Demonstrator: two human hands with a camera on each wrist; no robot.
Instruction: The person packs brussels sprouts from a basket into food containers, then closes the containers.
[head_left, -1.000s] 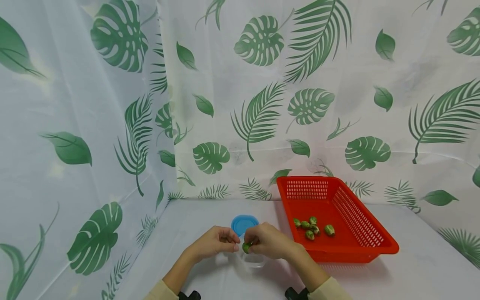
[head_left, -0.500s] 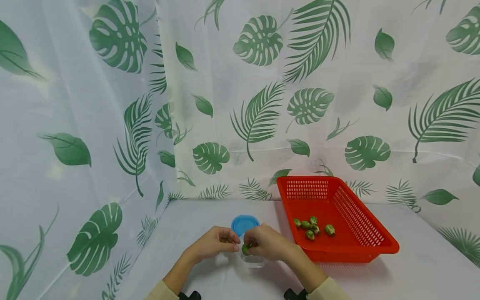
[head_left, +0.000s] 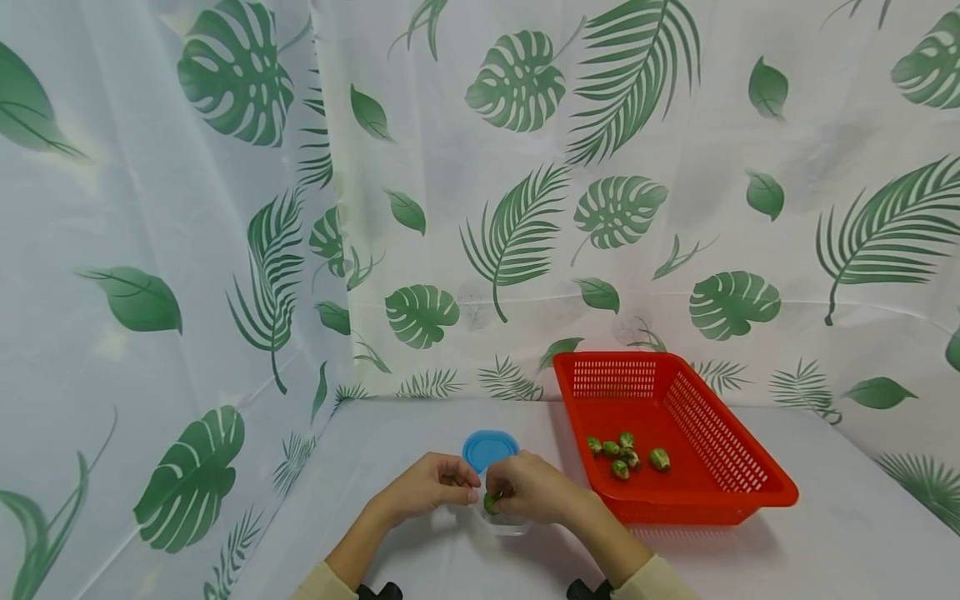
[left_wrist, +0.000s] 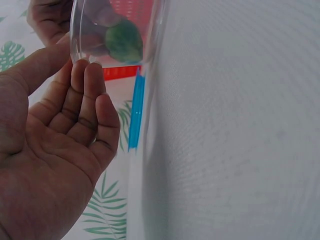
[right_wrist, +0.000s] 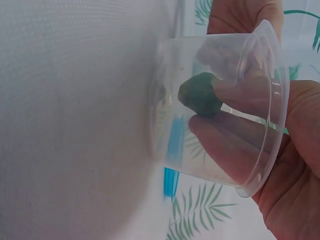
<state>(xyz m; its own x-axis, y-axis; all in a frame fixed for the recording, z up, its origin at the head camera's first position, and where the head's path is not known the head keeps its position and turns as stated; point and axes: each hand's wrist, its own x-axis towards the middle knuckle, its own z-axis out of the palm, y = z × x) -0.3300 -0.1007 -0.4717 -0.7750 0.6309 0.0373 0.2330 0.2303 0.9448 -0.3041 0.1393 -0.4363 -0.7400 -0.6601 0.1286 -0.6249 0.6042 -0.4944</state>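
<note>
Fingers [right_wrist: 215, 137] of my right hand [head_left: 536, 490] pinch a Brussels sprout [right_wrist: 202, 94] inside a clear cup [right_wrist: 192, 156]

I have the sprout between thumb and fingertip, parted only by its width. It sits well down in the cup; whether it meets the bottom I cannot tell. At the cup's 10 o'clock my left hand [left_wrist: 60, 145] hangs loosely curved and grips nothing, fingertips at the rim, touching or just beside it.

Past my right knuckles, at 12 o'clock, a blue lid [head_left: 487, 450] lies on the white tabletop [head_left: 390, 433]. A red basket [head_left: 678, 510] stands at 2 o'clock, holding a cluster of sprouts [head_left: 611, 450] towards its 8 o'clock side and a lone sprout [head_left: 660, 460] at the cluster's 3 o'clock. Behind everything hangs a leaf-printed curtain [head_left: 442, 208].

From the head view my right hand blocks much of the cup. Through the plastic, the wrist views show the sprout dim and soft-edged. The left wrist view crops the cup at its upper edge, and my sleeves [head_left: 656, 581] run out of the head view at 5 and 7 o'clock.
</note>
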